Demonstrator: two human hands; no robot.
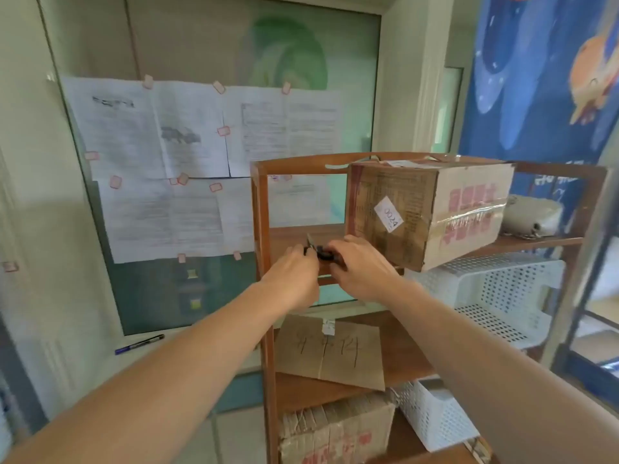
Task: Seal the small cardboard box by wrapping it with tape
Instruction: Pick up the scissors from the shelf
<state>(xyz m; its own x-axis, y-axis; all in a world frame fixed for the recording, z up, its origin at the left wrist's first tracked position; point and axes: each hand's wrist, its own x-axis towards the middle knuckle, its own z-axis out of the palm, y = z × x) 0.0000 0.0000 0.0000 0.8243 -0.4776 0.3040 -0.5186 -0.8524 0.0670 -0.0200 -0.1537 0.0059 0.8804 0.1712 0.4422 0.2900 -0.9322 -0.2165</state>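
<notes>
Both of my hands meet in front of the upper level of a wooden shelf [264, 202]. My left hand [294, 272] and my right hand [361, 266] pinch a small black tool [324, 255] between them; a thin metal blade sticks up from its left end. Just to the right, a cardboard box [418, 216] with red print, a white sticker and clear tape bands stands on that level, tilted over the shelf's front edge. My right hand is close to its lower left corner. No roll of tape shows.
A flat cardboard sheet [331, 353] with handwriting lies on the middle level, and a stack of flattened boxes [335, 430] sits below. White perforated baskets [502, 289] [435, 416] fill the right side. A grey bundle [532, 216] lies behind the box. A pen [139, 344] rests on the sill under a paper-covered window.
</notes>
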